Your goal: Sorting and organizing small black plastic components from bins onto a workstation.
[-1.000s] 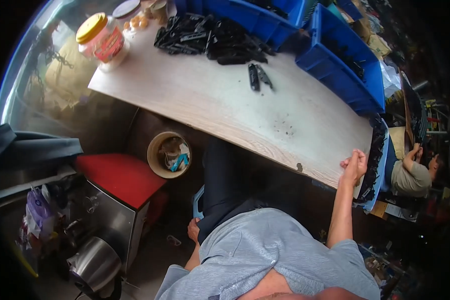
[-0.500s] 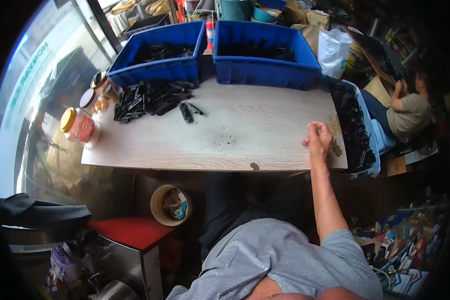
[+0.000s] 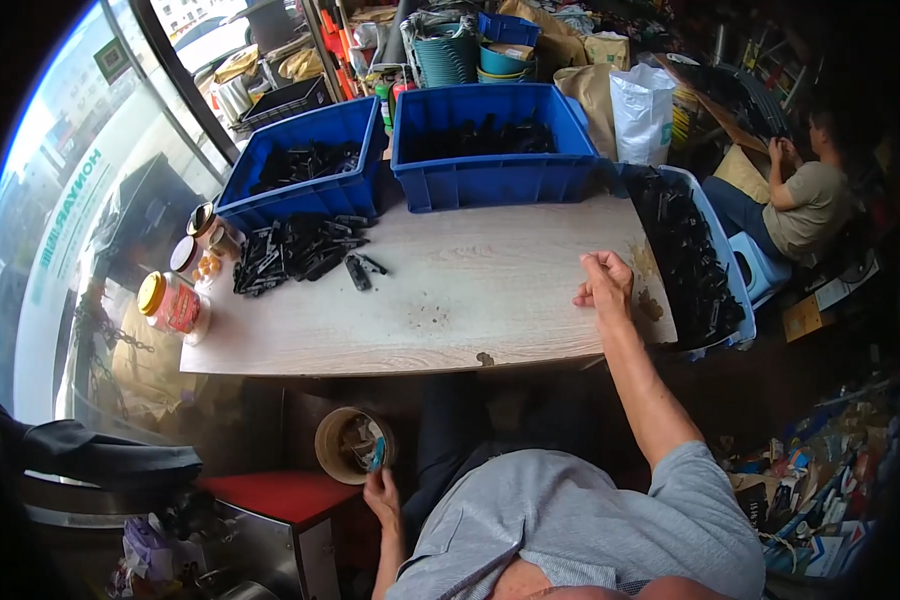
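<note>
My right hand [image 3: 607, 283] rests over the right part of the wood-grain table [image 3: 490, 300], its fingers curled in; whatever they may hold is hidden. Low beside a round bin [image 3: 322, 450], my left hand [image 3: 384, 500] is near the rim with fingers slightly apart, and I see nothing between them. Inside the bin lie a turquoise piece [image 3: 378, 454] and pale scraps. At the table's left is a heap of small black plastic parts [image 3: 300, 250]. Two or so similar black pieces [image 3: 360, 272] lie just off the heap.
Two blue crates [image 3: 490, 185] of black parts stand along the far edge. A light-blue tub [image 3: 720, 230] with more adjoins the right side. Jars [image 3: 175, 305] stand at the left edge. A red-topped cabinet [image 3: 280, 495] is lower left. A seated person [image 3: 805, 200] works at far right.
My left hand has come into view beside the bin. The view has shifted, so the table and crates sit lower in the picture. My right hand keeps its curled pose on the table.
</note>
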`<state>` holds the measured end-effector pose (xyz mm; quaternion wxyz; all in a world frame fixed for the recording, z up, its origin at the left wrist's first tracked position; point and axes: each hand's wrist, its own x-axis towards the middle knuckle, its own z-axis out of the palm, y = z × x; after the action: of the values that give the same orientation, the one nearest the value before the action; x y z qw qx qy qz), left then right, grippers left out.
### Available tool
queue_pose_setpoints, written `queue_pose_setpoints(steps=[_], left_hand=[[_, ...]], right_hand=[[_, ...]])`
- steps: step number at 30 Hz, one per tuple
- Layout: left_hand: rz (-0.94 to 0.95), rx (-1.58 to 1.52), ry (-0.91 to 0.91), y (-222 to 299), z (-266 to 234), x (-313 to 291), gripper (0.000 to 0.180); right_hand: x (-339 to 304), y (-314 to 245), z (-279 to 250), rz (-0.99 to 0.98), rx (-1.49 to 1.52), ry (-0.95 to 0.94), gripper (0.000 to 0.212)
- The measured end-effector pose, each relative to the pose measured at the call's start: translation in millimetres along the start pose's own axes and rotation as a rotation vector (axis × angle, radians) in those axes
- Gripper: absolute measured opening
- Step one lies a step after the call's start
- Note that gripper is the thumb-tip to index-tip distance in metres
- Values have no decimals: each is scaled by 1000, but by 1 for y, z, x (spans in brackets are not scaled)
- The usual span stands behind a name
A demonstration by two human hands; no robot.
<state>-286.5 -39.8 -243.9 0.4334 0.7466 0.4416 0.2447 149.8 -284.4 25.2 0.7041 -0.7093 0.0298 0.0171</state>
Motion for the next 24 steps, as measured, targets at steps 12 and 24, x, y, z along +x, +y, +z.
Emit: queue_pose_setpoints(steps=[12,24], left_hand=[[1019,-115,-123,431,13,161,30],[877,557,-432,546,154,319,60]], right_hand=[[93,-12,20,69,190,205,42],[189,1,37,-194,7,324,71]])
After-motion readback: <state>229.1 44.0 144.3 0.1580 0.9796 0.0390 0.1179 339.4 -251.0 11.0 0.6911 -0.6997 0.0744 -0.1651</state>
